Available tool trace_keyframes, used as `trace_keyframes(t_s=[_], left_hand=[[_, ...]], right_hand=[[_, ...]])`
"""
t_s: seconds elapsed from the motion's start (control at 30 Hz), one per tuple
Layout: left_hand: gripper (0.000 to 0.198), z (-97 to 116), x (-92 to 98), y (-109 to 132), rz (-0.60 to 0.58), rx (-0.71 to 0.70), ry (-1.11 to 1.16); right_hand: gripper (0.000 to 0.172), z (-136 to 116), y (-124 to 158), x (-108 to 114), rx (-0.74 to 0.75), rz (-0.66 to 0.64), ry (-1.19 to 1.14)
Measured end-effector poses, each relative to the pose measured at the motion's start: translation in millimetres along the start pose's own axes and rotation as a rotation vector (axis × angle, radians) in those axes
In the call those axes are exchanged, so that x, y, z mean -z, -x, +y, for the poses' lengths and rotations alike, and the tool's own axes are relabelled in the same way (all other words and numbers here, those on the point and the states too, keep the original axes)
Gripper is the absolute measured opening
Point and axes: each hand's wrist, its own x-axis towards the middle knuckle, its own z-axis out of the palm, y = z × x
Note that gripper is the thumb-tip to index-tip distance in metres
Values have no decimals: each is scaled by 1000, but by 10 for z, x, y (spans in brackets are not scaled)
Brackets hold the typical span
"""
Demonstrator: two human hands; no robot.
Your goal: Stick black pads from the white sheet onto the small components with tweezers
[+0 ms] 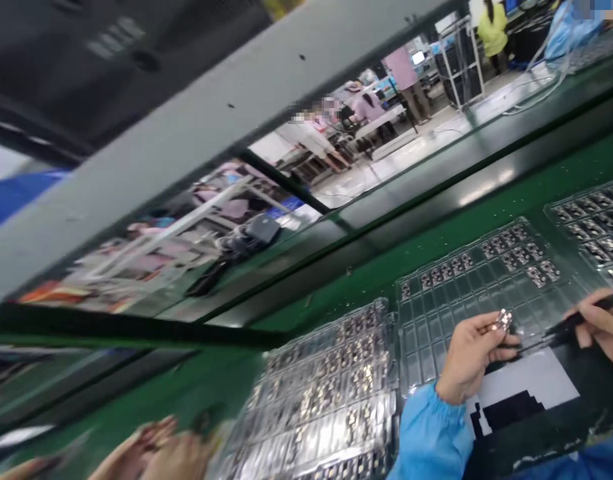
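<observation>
My left hand [466, 353], in a light blue sleeve, pinches a small shiny electronic part [504, 320] between thumb and fingertips. At the right edge, my right hand [603, 323] grips a slim black pen-like tool [563, 328]. Its thin tip points left, toward the space just below my left fingertips. Behind my hands lies a clear plastic tray [426, 320] with many compartments, several holding similar small parts. A white sheet with a pixelated dark patch [551, 377] lies below my hands.
To the left stands a clear tray [306, 400] full of small parts; another tray [596, 220] lies far right. A co-worker's hands [156, 450] are blurred at lower left. A grey beam [211, 113] crosses above the green bench [266, 313]. Several people work beyond.
</observation>
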Motion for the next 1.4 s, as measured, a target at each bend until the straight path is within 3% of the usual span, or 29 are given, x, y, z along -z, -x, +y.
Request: trace_keyframes(t_s=[0.17,0.47,1.4], left_hand=[[32,-202,14,55,53,69,53],[42,-233,-19,32,33,28,-24],[37,-272,-36,31,45,27,-27]], right_hand=[[21,64,-86,-268,43,-34,145],[33,59,-126,-440,59,28,227],[24,99,-122,-495,97,9,285]])
